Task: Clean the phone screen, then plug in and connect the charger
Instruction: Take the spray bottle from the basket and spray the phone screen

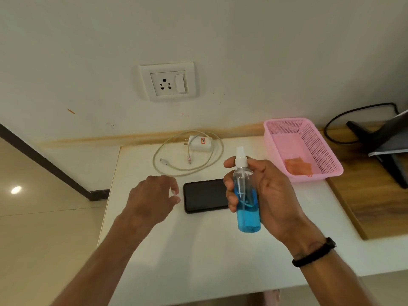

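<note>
A black phone point(204, 196) lies screen up on the white table point(198, 250). My right hand point(267, 195) holds a clear spray bottle point(246, 202) of blue liquid upright above the phone's right end, with a finger on the white nozzle. My left hand point(154, 195) hovers just left of the phone, fingers apart and holding nothing. Behind the phone lie a white charger adapter point(199, 142) and its looped white cable point(187, 155). A white wall socket point(167, 82) with a switch sits above them.
A pink perforated basket point(302, 149) with an orange cloth point(299, 166) inside stands at the right rear. Beyond it a black stand and black cable point(353, 115) rest on a wooden surface point(375, 195). The table's left edge drops to a tiled floor.
</note>
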`<state>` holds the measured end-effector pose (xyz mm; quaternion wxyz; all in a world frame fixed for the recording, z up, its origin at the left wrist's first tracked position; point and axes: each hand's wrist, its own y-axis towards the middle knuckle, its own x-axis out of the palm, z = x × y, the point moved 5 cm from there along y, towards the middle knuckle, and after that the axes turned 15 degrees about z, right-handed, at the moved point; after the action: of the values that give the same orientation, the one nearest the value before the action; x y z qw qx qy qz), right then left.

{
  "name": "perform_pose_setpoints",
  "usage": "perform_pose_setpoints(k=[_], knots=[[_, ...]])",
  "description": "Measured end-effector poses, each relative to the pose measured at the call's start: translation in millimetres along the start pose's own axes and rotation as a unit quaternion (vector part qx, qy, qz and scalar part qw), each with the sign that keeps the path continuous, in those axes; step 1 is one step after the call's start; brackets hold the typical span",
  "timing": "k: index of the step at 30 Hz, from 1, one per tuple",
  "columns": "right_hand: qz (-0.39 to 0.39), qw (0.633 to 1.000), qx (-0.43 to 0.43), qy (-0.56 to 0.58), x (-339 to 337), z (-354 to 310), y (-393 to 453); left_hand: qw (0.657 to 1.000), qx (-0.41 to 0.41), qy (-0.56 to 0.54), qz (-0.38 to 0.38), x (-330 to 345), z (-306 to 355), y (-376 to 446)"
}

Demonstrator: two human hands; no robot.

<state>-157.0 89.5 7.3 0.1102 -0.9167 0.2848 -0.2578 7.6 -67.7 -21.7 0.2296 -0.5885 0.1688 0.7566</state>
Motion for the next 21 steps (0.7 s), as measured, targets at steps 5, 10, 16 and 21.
perform_pose_setpoints(k=[5, 10, 16, 21], knots=[[0.064, 0.987, -0.059, -0.134, 2.3, 3.1, 4.9, 0.995, 0.038, 0.093, -0.014, 12.7, -3.1, -6.5], [0.089, 0.951, -0.129, -0.267, -0.9, 3.3, 3.8, 0.99, 0.045, 0.13, -0.027, 17.7, 0.9, -9.7], [0.149, 0.923, -0.152, -0.32, -7.2, 0.2, 7.2, 0.988, 0.032, 0.144, -0.043, 15.4, 7.5, -10.7], [0.173, 0.916, -0.185, -0.309, -9.8, -2.9, 5.6, 0.999, 0.019, -0.032, 0.017, -8.7, 31.9, -8.6]])
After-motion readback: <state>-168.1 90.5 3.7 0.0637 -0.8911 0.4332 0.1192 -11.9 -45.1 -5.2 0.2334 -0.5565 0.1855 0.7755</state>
